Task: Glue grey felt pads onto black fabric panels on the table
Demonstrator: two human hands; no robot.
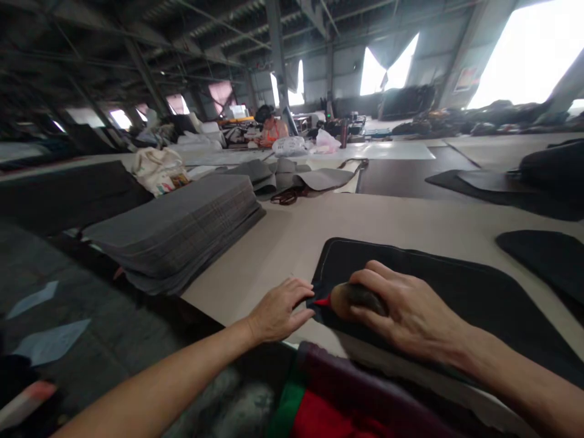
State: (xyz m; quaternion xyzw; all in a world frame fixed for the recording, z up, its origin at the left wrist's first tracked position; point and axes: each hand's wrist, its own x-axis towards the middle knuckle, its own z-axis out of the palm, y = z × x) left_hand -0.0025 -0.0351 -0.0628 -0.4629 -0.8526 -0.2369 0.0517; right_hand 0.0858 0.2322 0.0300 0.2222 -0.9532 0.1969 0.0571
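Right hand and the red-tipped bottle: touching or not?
Touching. The head view shows the right hand gripping the red-tipped bottle, thumb and fingers against its sides.

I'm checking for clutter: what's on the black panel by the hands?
The right hand holds a red-tipped tool over the black panel; the left hand is at its left edge. The surface beneath the right hand is hidden.

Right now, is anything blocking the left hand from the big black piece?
Nothing visible. The left hand is at the left edge of the black piece; whether it touches isn't clear. The right hand holds a red-tipped tool close by, not between.
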